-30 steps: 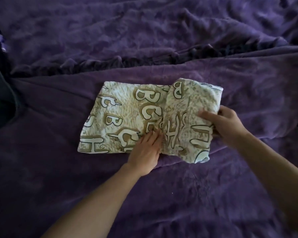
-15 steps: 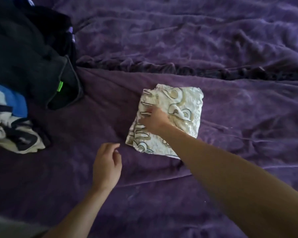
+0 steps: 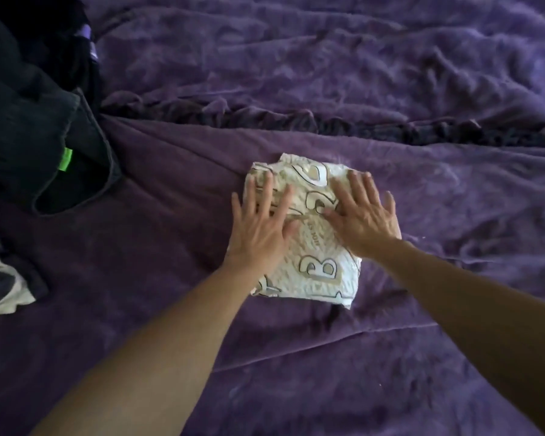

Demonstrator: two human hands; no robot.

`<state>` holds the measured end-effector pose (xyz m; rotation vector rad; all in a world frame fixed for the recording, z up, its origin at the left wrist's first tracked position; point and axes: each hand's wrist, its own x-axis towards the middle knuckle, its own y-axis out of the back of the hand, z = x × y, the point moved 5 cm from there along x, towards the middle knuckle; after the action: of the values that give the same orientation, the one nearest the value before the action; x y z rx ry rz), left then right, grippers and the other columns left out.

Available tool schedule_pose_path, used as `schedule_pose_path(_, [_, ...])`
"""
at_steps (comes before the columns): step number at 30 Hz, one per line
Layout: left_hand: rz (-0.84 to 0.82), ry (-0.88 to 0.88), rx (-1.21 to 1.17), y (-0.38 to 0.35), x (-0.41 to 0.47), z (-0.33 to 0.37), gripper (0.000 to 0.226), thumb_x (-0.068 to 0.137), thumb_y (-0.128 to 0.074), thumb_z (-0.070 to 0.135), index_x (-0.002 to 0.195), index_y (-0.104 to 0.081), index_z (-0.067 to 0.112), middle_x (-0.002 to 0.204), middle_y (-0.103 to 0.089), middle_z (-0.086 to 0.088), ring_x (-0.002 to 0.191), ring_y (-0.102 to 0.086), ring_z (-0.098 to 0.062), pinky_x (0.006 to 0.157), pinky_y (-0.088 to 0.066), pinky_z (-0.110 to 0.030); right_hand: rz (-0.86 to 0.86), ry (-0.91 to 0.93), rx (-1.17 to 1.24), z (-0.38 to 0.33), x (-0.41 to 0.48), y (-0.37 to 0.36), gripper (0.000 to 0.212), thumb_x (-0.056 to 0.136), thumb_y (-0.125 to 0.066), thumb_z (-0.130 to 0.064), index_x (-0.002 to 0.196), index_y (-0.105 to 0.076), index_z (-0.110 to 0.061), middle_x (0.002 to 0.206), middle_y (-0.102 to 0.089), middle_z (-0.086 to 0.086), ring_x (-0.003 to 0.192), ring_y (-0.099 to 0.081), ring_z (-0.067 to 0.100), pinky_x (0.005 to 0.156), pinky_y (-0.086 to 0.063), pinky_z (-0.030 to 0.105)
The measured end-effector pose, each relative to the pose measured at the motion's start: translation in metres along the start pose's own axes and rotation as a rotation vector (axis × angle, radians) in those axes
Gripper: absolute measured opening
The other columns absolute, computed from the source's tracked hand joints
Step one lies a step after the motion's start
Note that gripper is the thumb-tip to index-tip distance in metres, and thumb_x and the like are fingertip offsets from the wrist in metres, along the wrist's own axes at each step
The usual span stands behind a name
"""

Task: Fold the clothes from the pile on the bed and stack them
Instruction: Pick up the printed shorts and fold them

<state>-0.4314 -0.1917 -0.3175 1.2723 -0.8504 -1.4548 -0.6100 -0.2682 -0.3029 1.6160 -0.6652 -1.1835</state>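
Observation:
A cream garment printed with brown letters lies folded into a small square in the middle of the purple bedspread. My left hand lies flat on its left half with straight, spread fingers. My right hand presses flat on its right half, fingers spread too. Both palms cover the upper part of the fold; the lower part with a large letter B shows between my forearms.
A pile of unfolded clothes sits at the left edge: dark garments with a green tag, and a white and dark piece below. A ruffled dark seam crosses the bedspread behind the folded garment.
The garment went from a half-folded rectangle to a small square. My left hand, off the cloth half a second ago, now lies flat on it beside my right hand.

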Motion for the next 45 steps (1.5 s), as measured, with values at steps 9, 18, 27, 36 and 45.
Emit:
schedule_pose_path(9, [0.019, -0.087, 0.158, -0.037, 0.027, -0.013, 0.068, 0.093, -0.008, 0.063, 0.151, 0.006, 0.030, 0.160, 0.009, -0.014, 0.145, 0.011, -0.041, 0.113, -0.002, -0.063, -0.032, -0.166, 0.058, 0.025, 0.007, -0.062, 0.070, 0.092, -0.009, -0.069, 0.151, 0.008, -0.036, 0.161, 0.013, -0.002, 0.148, 0.011, 0.022, 0.116, -0.008, 0.058])
schedule_pose_path(18, [0.051, -0.212, 0.051, 0.032, 0.093, 0.015, 0.070, 0.092, -0.017, 0.067, 0.151, -0.014, 0.030, 0.160, -0.010, -0.013, 0.148, -0.004, -0.029, 0.117, -0.005, -0.053, 0.103, -0.490, 0.777, -0.025, -0.091, -0.051, 0.091, 0.075, -0.042, -0.082, 0.148, -0.004, -0.042, 0.157, -0.018, 0.001, 0.133, -0.042, 0.030, 0.095, -0.043, 0.048])
schedule_pose_path(27, [0.107, -0.275, 0.184, 0.039, 0.044, 0.053, 0.035, 0.095, -0.048, 0.042, 0.108, -0.054, 0.010, 0.096, -0.062, -0.017, 0.089, -0.058, -0.036, 0.077, -0.041, -0.046, 0.185, -0.317, 0.753, -0.010, -0.137, -0.043, 0.075, 0.086, -0.063, -0.041, 0.143, -0.015, -0.052, 0.120, -0.040, -0.009, 0.089, -0.061, 0.025, 0.067, -0.051, 0.040])
schedule_pose_path(36, [0.192, -0.317, 0.032, 0.093, -0.057, 0.182, 0.025, 0.085, -0.068, 0.029, 0.090, -0.058, 0.006, 0.077, -0.060, -0.012, 0.067, -0.059, -0.029, 0.048, -0.045, -0.035, 0.202, -0.234, 0.559, 0.095, -0.254, 0.016, 0.071, 0.083, -0.072, -0.028, 0.145, -0.038, -0.034, 0.124, -0.048, 0.000, 0.104, -0.058, 0.023, 0.063, -0.055, 0.038])
schedule_pose_path(45, [0.224, -0.386, 0.008, 0.115, -0.106, 0.371, 0.028, 0.082, -0.074, 0.025, 0.088, -0.060, 0.002, 0.075, -0.059, -0.013, 0.062, -0.060, -0.031, 0.041, -0.042, -0.034, 0.218, -0.268, 0.526, 0.254, -0.359, 0.041, 0.069, 0.087, -0.064, -0.030, 0.148, -0.032, -0.036, 0.131, -0.045, 0.003, 0.117, -0.052, 0.023, 0.072, -0.055, 0.039])
